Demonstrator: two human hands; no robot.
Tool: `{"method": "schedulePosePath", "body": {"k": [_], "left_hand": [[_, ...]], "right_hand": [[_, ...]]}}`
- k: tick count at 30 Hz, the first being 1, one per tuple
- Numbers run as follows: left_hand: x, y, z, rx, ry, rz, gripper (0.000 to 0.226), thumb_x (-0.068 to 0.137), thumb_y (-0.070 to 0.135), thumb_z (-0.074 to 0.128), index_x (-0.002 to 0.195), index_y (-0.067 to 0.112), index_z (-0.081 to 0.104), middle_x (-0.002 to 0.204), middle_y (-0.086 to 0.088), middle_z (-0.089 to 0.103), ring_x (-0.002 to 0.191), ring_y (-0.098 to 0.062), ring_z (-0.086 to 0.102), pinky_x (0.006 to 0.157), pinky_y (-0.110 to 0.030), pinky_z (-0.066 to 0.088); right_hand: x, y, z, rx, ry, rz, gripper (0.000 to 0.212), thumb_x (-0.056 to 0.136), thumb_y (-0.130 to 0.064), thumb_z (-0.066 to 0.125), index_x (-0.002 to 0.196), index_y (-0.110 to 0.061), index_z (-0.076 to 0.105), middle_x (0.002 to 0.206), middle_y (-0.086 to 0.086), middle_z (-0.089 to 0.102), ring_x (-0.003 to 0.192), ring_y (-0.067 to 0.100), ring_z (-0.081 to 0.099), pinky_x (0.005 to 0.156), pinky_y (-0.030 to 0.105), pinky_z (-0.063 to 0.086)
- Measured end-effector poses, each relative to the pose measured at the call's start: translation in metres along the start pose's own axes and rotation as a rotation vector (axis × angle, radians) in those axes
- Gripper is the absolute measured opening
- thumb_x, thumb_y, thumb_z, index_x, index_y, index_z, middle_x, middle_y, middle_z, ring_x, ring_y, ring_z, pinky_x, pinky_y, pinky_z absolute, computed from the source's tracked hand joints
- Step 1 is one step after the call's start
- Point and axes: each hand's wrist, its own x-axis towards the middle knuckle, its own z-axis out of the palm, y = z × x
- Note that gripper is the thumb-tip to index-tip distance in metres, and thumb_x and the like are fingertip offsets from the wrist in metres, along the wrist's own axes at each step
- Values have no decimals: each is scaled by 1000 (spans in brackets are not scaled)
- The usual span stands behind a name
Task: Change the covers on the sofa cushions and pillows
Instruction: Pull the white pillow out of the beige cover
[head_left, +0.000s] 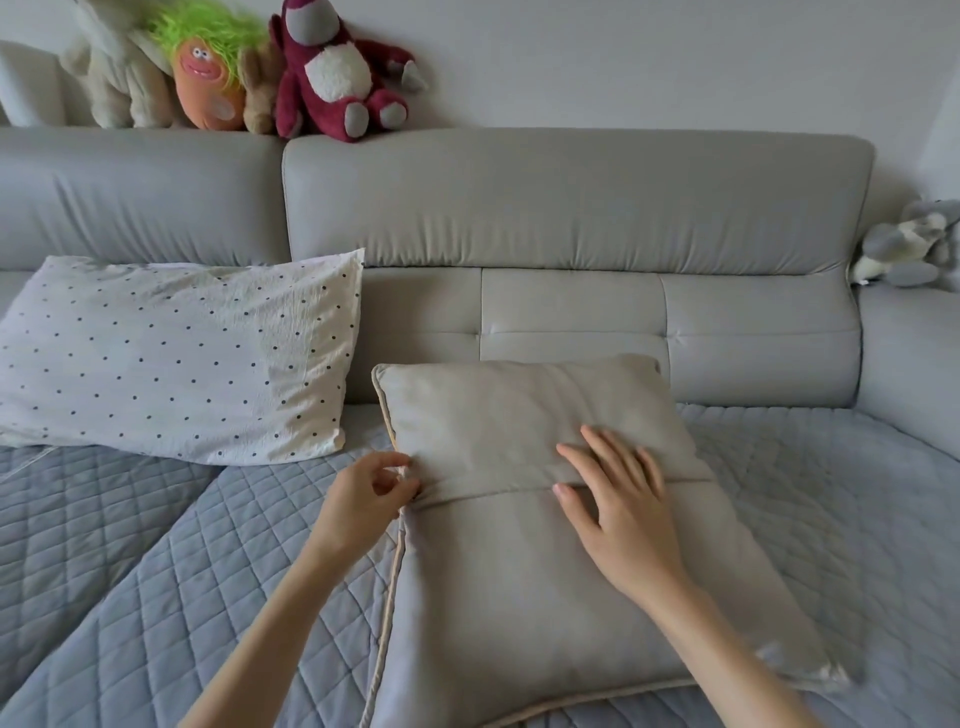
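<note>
A beige cushion (545, 519) lies on the quilted seat cover (156, 545), filling the lower middle of the frame, its far edge against the sofa back (571, 208). A seam crosses its middle from left to right. The left hand (363, 493) sits at the cushion's left edge, where the seam meets the piping, thumb and fingertips pinching the fabric there. The right hand (618, 499) lies flat on the cushion across the seam, fingers spread and straight, pressing down and holding nothing. At middle left a polka-dot pillow (182, 353) leans on the sofa back, apart from the cushion. Plush toys (234, 67) sit along the top of the sofa at upper left; a grey toy (914, 244) lies at the right edge.
</note>
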Motion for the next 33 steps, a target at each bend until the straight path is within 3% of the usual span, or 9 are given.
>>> {"method": "schedulePosePath", "body": {"k": [3,7,13,16,20,25,28,30,33], "left_hand": [[-1,6,-4,106,12,-14,10,85,15,67,76,17,64,66,-3,68,46,-1,58,57,-15,47],[-6,27,-3,149,62,37,15,83,13,68,70,17,63,61,0,67,46,-2,60,54,-12,47],[-5,64,14,241,141,180,14,82,15,68,68,18,64,64,0,68,63,-16,65,68,-28,53],[-6,55,5,-19,133,58,10,81,10,70,71,11,69,56,-1,67,50,-9,63,56,-18,53],[-13,21,-10,-242,59,-204,7,83,7,68,79,1,68,60,-6,65,54,-12,61,56,-17,54],[4,0,-20,-15,-40,-257,13,85,9,67,76,1,68,59,-6,64,52,-12,58,59,-21,53],[15,-5,-15,112,-128,-267,29,88,23,63,76,-3,67,61,-9,60,50,-12,51,54,-19,45],[20,-4,-12,178,-205,-249,30,92,29,57,76,5,63,61,-4,55,49,-9,46,49,-15,39],[24,-8,-12,201,-206,-165,25,94,19,50,70,12,56,63,-1,49,55,-10,42,53,-20,34]], "right_hand": [[-1,-1,-1,-30,-26,3,46,90,-47,36,123,-24,58,137,3,51,129,22,44,107,42,22],[-4,-3,-3,-59,-29,-9,52,96,-53,25,125,-23,55,138,6,50,129,24,40,107,45,23],[-9,2,-7,-102,-48,14,57,97,-55,14,128,-22,49,140,9,48,129,26,37,106,48,24],[-7,5,-9,-54,-42,18,56,96,-56,19,127,-23,52,139,7,49,128,24,39,107,46,24],[2,-6,-6,-56,-29,-38,47,88,-50,37,124,-27,57,136,7,52,125,26,45,105,48,27],[42,-47,-5,1,-11,-321,44,85,-30,38,125,-26,58,132,0,57,125,25,51,97,62,35],[61,-82,8,19,-161,-443,45,84,-40,38,116,-24,65,126,-1,62,122,26,53,93,61,39],[65,-91,19,22,-336,-441,57,82,-50,29,123,-27,60,133,-3,56,128,23,47,98,57,36],[51,-88,30,-24,-415,-385,62,75,-59,27,117,-32,62,129,-7,58,123,17,51,103,45,30]]}}
